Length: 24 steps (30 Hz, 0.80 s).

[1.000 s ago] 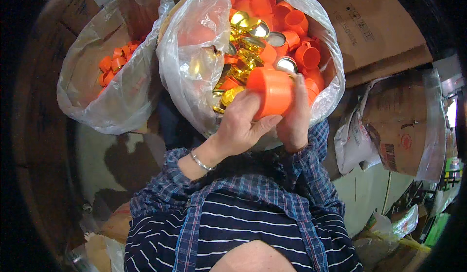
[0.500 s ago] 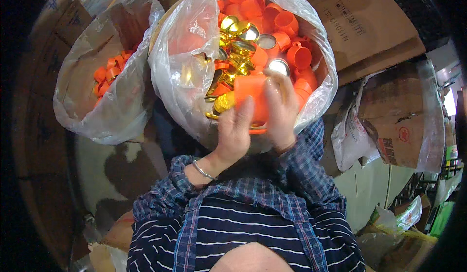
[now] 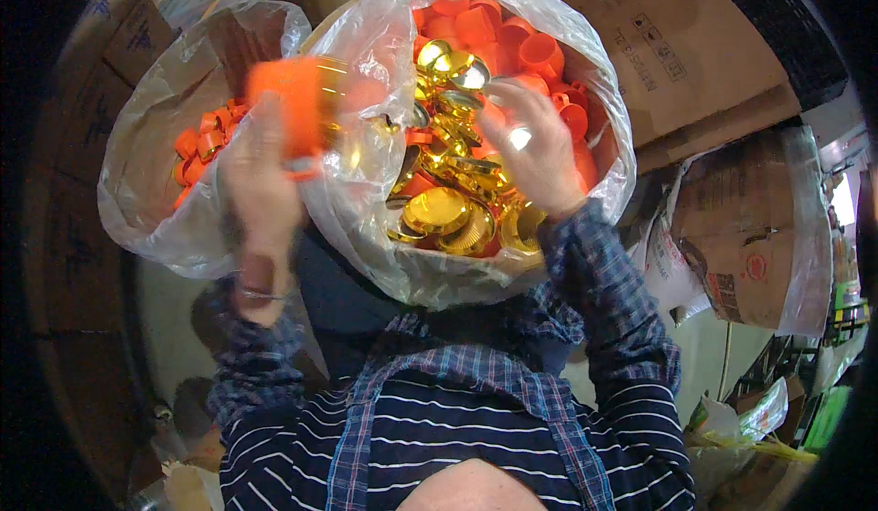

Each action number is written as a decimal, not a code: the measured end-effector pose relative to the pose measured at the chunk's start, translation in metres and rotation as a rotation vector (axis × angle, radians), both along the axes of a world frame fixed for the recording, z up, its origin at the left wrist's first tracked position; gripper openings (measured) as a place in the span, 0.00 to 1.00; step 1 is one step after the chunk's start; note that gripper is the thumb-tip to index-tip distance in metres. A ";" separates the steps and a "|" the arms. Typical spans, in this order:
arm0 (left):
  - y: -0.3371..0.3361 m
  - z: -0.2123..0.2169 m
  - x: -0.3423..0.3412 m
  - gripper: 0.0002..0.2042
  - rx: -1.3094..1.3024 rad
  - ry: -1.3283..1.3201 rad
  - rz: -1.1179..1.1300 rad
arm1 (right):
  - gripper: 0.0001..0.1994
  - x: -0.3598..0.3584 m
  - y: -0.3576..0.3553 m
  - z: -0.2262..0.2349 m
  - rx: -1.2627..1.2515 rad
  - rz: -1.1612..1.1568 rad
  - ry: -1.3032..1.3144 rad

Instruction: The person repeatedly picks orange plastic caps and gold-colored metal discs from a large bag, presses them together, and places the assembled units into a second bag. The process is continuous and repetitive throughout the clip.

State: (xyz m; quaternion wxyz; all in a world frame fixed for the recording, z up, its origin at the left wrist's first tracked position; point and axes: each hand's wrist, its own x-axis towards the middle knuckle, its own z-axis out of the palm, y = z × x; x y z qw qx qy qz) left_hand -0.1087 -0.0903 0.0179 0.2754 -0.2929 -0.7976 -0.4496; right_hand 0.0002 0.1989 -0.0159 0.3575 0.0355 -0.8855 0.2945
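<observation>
My left hand (image 3: 261, 168) is closed around an orange plastic cup (image 3: 288, 104), smeared by motion, with a gold band at its right end. It holds the cup above the gap between two lined containers. My right hand (image 3: 535, 141) reaches into the larger clear plastic bag (image 3: 352, 228), its fingers bent but apart over the pile. Below it lie many shiny gold lids (image 3: 437, 209), some showing silver undersides. Orange cups (image 3: 541, 56) fill the back and right of that bag; my right hand hides some of them.
At the left stands a second lined container (image 3: 137, 209) with smaller orange pieces (image 3: 208, 136) inside. Cardboard boxes (image 3: 677, 63) stand at the back right. A brown carton (image 3: 741, 228) and a white sack (image 3: 672, 269) are to the right.
My left hand has swung left with the orange cup, out of the larger bag. My right hand has come off the cup and now hovers over the pile. More gold lids show in front.
</observation>
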 end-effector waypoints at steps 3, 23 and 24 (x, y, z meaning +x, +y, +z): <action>-0.055 0.028 -0.055 0.15 0.475 -0.052 0.288 | 0.21 -0.016 0.095 -0.031 0.002 -0.418 -0.450; 0.121 -0.056 0.035 0.21 0.750 -1.052 -1.065 | 0.16 -0.014 0.057 -0.007 -1.115 0.309 -0.495; 0.116 -0.058 0.038 0.21 0.790 -1.103 -0.996 | 0.20 -0.022 0.072 -0.015 -0.599 0.170 -0.622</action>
